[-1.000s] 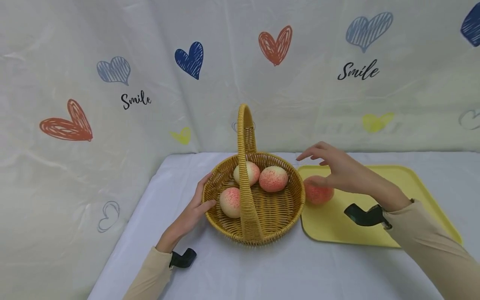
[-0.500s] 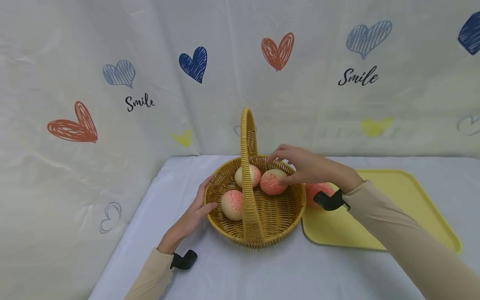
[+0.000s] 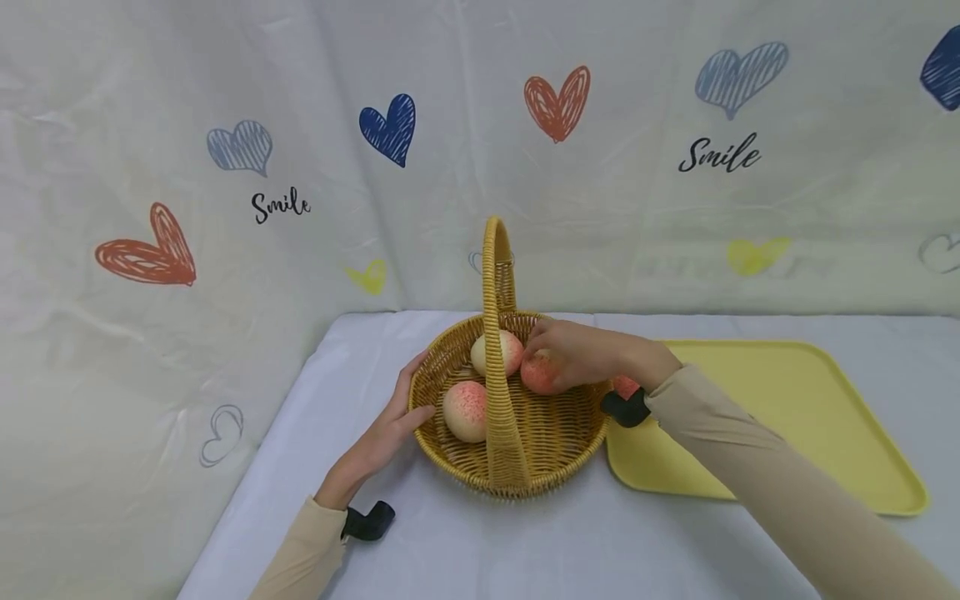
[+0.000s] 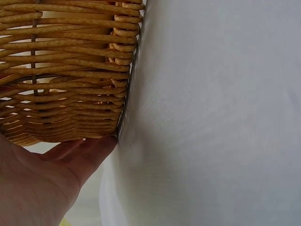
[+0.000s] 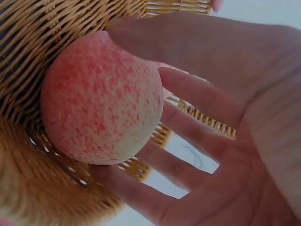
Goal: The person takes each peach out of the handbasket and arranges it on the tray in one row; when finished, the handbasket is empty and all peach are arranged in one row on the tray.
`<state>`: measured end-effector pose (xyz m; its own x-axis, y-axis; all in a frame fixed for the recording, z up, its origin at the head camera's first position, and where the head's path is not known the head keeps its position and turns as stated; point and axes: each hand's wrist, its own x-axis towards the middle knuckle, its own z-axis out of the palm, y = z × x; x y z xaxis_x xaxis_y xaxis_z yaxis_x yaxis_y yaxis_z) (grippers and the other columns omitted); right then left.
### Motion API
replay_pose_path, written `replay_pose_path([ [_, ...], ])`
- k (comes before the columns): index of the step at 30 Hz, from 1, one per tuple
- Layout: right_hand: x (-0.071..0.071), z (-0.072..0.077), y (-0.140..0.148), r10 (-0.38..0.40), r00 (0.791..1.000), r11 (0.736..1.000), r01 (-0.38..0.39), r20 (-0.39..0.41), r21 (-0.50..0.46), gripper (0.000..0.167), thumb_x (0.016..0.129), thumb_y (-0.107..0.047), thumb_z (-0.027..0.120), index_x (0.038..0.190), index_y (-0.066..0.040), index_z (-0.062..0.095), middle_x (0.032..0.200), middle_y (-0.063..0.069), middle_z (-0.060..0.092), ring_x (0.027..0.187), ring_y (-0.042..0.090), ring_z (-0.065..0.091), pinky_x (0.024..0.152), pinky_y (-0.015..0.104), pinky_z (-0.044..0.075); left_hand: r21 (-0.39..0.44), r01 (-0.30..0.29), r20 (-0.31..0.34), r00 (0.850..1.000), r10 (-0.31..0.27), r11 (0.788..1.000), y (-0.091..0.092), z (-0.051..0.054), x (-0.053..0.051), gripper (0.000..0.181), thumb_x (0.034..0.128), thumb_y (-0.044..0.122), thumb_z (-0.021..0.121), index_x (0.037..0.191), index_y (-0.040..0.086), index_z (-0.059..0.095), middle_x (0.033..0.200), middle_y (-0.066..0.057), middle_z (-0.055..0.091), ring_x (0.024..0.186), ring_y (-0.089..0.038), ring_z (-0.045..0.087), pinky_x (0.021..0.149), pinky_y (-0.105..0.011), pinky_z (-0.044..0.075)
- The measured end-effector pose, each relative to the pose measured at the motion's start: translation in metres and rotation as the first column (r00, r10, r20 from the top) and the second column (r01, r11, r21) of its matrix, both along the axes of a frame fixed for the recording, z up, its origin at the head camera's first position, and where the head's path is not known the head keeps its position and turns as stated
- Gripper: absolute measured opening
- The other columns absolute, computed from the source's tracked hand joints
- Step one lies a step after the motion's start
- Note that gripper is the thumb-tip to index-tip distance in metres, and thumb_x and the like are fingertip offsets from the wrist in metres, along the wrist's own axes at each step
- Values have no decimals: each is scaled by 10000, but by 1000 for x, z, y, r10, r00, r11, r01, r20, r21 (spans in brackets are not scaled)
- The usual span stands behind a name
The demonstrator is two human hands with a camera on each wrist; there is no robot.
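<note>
A yellow wicker basket [image 3: 562, 433] with a tall handle holds three peaches, and my left hand [image 3: 386, 425] grips its left side. The thumb lies over the rim; in the left wrist view the fingers [image 4: 89, 157] lie along the outer weave. My right hand [image 3: 581, 354] reaches into the basket at the back right. Its thumb and fingers close round a pink-speckled peach [image 5: 103, 103], still low inside the basket. A second peach [image 3: 510, 354] sits behind the handle, touching or close to the right fingertips. The third peach [image 3: 465, 411] lies at the front left.
A yellow tray [image 3: 787, 417] lies to the right of the basket on the white cloth [image 3: 555, 550]. Another peach [image 3: 625, 387] on the tray is mostly hidden by the right wrist. A printed curtain [image 3: 465, 167] hangs behind.
My right hand has moved left from above the tray into the basket, then lowered and closed round the back-right peach. The left hand has kept its place on the basket.
</note>
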<state>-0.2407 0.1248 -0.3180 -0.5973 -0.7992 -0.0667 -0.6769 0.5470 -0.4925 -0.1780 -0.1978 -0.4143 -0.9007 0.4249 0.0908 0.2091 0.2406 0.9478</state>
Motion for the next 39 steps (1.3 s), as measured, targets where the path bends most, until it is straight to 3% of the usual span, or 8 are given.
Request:
replay_pose_path([
  [7, 5, 3, -6, -22, 1000, 994, 20, 14, 103, 529, 760, 9, 865, 1264, -41, 712, 1234, 123, 549, 1093, 259, 529, 910, 377, 492, -13, -9, -2, 1000, 9, 1000, 0, 1, 1, 788, 1023, 70, 442, 1678, 174, 18, 1744, -113, -10, 1589, -393, 82, 1238, -590, 151],
  [20, 1, 0, -14, -40, 999, 981, 38, 8, 190, 523, 824, 38, 805, 1310, -93, 662, 1259, 126, 562, 1098, 237, 522, 918, 365, 479, -24, -16, -3, 1000, 16, 1000, 0, -2, 1, 779, 1026, 79, 444, 1679, 189, 35, 1745, -100, 6, 1587, -393, 99, 1236, -581, 157],
  [25, 5, -2, -17, 13, 1000, 973, -15, 10, 232, 456, 828, -38, 818, 1259, -112, 688, 1198, 60, 587, 1077, 191, 557, 946, 362, 492, -27, -21, -11, 1000, 21, 999, -1, -2, 0, 774, 1028, 81, 441, 1679, 198, 40, 1745, -97, 10, 1586, -392, 105, 1235, -578, 158],
  [27, 7, -3, -19, 40, 999, 970, -46, 30, 238, 508, 804, -68, 858, 1280, -112, 687, 1251, 44, 591, 1126, 183, 574, 984, 363, 496, -25, -23, -13, 1000, 22, 999, -1, -3, 0, 771, 1028, 82, 439, 1679, 196, 42, 1745, -100, 8, 1587, -393, 98, 1236, -589, 154],
  [33, 15, -6, -23, 138, 979, 968, -165, 149, 190, 581, 762, -131, 931, 1279, -171, 671, 1343, -12, 592, 1264, 166, 544, 1090, 371, 447, -30, -32, 0, 999, 32, 999, -2, -4, 3, 775, 1024, 94, 440, 1679, 197, 39, 1746, -104, -2, 1586, -411, 85, 1233, -619, 140],
  [35, 18, -5, -22, 145, 975, 970, -175, 171, 172, 576, 765, -132, 926, 1277, -192, 671, 1344, -33, 595, 1274, 149, 534, 1098, 362, 439, -28, -26, 5, 1000, 26, 999, -2, -4, 2, 775, 1026, 103, 441, 1679, 203, 36, 1746, -103, -8, 1585, -414, 85, 1232, -617, 142],
  [39, 22, -2, -17, 136, 981, 972, -160, 139, 173, 513, 791, -95, 877, 1259, -167, 678, 1325, -18, 609, 1230, 160, 563, 1062, 358, 467, -22, -15, 1, 1000, 15, 1000, -1, -3, 0, 774, 1029, 103, 443, 1680, 207, 37, 1745, -105, -10, 1586, -409, 85, 1233, -607, 149],
])
